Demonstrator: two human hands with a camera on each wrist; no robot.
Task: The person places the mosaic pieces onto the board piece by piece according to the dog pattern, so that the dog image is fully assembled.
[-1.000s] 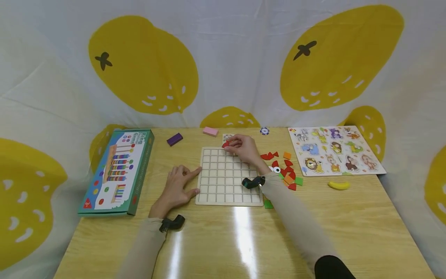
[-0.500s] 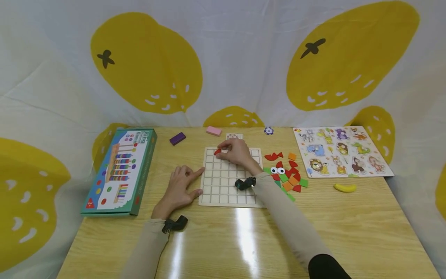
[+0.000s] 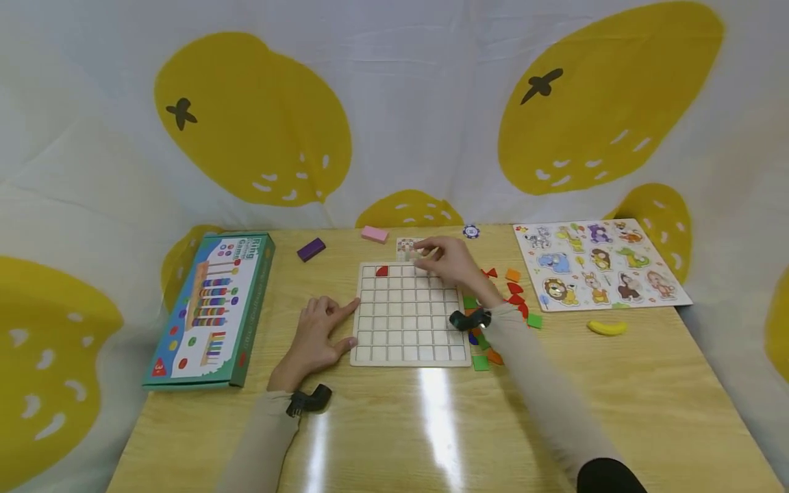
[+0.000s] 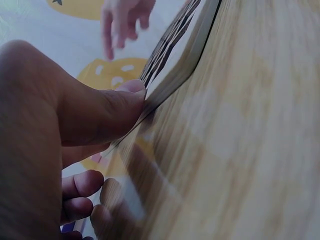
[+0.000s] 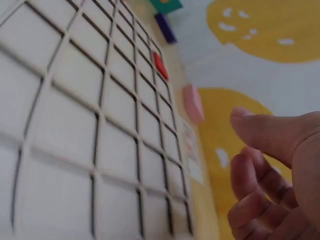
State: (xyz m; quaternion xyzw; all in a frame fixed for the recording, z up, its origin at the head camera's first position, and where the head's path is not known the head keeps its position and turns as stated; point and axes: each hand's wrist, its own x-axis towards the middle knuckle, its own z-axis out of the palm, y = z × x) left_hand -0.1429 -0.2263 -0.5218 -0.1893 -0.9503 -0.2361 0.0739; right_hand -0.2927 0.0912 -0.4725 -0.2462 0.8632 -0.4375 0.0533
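Observation:
A wooden grid board point(image 3: 394, 316) lies mid-table, with one red quarter-round piece point(image 3: 382, 272) in a cell of its far row, second from the left. My left hand point(image 3: 316, 332) rests on the table at the board's left side; its thumb point(image 4: 107, 110) and index finger touch the edge, the other fingers bent. Over the far right part of the board is my right hand point(image 3: 453, 261). In the right wrist view its thumb point(image 5: 272, 131) and loosely bent fingers stand apart with nothing between them. Behind the board lies a small patterned card point(image 3: 407, 246), partly covered by the right hand.
Loose red, orange and green pieces point(image 3: 516, 298) lie right of the board, some under the right forearm. An animal puzzle board point(image 3: 598, 267) and a toy banana point(image 3: 607, 328) are farther right. A game box point(image 3: 209, 308) is left; purple point(image 3: 311, 249) and pink blocks point(image 3: 374, 234) and a chip point(image 3: 471, 231) stand behind.
My right hand carried the red piece leftward to the far row, let go of it there and moved back right, empty. My left hand stayed at the board's edge.

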